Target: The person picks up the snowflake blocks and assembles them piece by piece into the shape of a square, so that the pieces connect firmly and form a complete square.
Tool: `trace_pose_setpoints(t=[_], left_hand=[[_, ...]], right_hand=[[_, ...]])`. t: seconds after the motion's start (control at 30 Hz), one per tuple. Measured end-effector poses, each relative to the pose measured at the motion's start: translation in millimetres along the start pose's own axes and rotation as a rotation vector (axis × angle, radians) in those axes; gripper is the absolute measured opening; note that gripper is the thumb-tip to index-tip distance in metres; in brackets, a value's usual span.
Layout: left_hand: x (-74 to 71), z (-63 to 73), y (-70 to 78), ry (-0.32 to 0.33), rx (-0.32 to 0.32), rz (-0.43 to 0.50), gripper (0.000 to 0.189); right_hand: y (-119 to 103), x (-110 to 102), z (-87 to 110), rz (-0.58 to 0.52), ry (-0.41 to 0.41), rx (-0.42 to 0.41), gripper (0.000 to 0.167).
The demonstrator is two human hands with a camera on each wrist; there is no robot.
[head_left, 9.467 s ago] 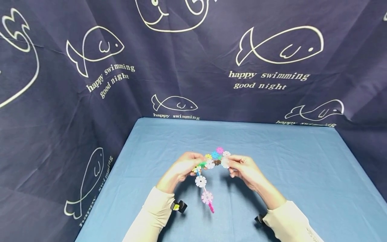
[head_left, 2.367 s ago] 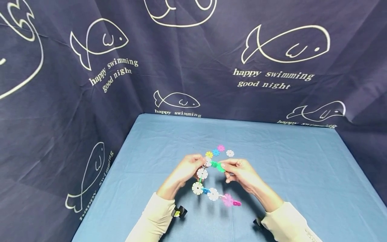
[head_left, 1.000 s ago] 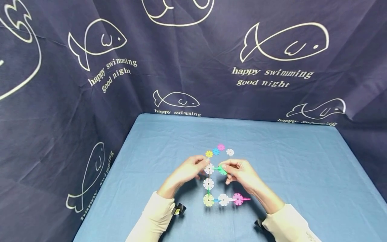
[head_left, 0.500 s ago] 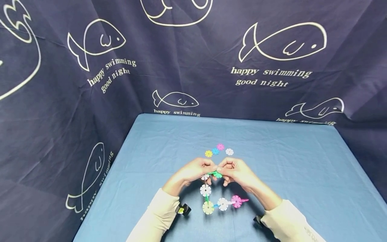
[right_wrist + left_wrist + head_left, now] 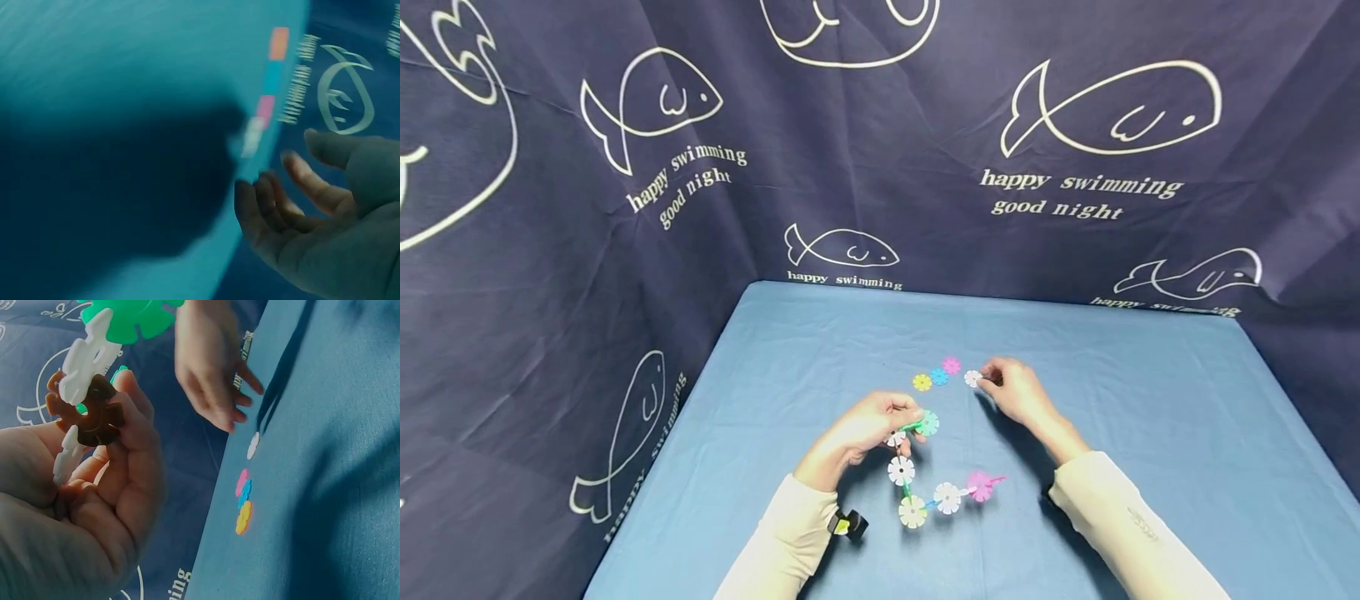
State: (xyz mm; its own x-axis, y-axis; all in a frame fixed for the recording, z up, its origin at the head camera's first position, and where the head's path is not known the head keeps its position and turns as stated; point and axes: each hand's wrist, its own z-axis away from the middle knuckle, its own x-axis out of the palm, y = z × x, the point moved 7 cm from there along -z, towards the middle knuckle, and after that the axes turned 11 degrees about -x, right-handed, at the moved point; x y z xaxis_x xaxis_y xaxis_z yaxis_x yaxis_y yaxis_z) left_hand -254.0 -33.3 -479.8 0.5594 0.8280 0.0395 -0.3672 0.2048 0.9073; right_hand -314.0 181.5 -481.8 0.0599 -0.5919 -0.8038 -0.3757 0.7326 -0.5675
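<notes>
My left hand [image 5: 865,429] pinches a chain of interlocking plastic snowflake discs [image 5: 902,471] by its upper end, where a pale green disc [image 5: 928,423] sticks out to the right. From there the chain runs down through white discs to a yellowish one, then turns right to a pink disc [image 5: 980,487]. Seen from the left wrist, a brown disc [image 5: 94,422] sits slotted among white ones in front of the fingers. My right hand [image 5: 1021,396] reaches over a loose white snowflake disc [image 5: 973,378], fingertips right at its edge; its fingers look loosely bent in the right wrist view.
Loose yellow [image 5: 922,382], blue [image 5: 939,377] and pink [image 5: 951,366] discs lie in a row left of the white one. A blue cloth [image 5: 1120,375] covers the table. Dark fish-print curtains [image 5: 940,167] rise behind it and on both sides.
My right hand has let go of the green disc and moved up and right to the loose white disc. My left hand still holds the chain, which hangs in nearly the same place.
</notes>
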Motion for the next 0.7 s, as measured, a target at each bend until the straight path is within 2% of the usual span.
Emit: trace_pose_setpoints(t=[0.1, 0.17, 0.27, 0.33, 0.43, 0.5, 0.57, 0.63, 0.7], left_hand=[[0.1, 0.0, -1.3, -0.003, 0.002, 0.016, 0.019], [0.7, -0.3, -1.4, -0.004, 0.006, 0.023, 0.019], [0.9, -1.2, -3.1, 0.000, 0.007, 0.029, 0.019], [1.5, -1.3, -4.5, -0.002, 0.002, 0.031, 0.019], [1.7, -1.8, -7.1, -0.007, -0.008, 0.033, 0.020], [0.7, -1.9, -7.5, -0.005, -0.010, 0.028, 0.021], [-0.9, -1.7, -7.0, 0.000, -0.012, 0.026, 0.022], [-3.0, -1.4, -5.8, 0.007, -0.019, 0.028, 0.022], [-5.1, -1.0, -4.8, 0.012, -0.025, 0.030, 0.023]], right_hand=[[11.5, 12.1, -2.9, 0.125, -0.031, -0.020, 0.033], [14.6, 18.2, -4.7, 0.166, -0.037, -0.036, 0.032], [16.1, 22.5, -7.0, 0.177, -0.031, -0.046, 0.024], [16.3, 22.5, -6.5, 0.120, -0.027, -0.037, 0.021], [13.7, 23.9, -1.5, -0.090, -0.052, -0.006, 0.015], [4.4, 24.9, 3.8, -0.332, -0.068, 0.009, 0.010], [-10.7, 25.0, 10.7, -0.599, -0.073, 0.018, 0.012], [-30.0, 21.4, 18.0, -0.815, -0.064, -0.011, 0.017], [-47.3, 16.4, 25.2, -0.932, -0.045, -0.071, 0.018]])
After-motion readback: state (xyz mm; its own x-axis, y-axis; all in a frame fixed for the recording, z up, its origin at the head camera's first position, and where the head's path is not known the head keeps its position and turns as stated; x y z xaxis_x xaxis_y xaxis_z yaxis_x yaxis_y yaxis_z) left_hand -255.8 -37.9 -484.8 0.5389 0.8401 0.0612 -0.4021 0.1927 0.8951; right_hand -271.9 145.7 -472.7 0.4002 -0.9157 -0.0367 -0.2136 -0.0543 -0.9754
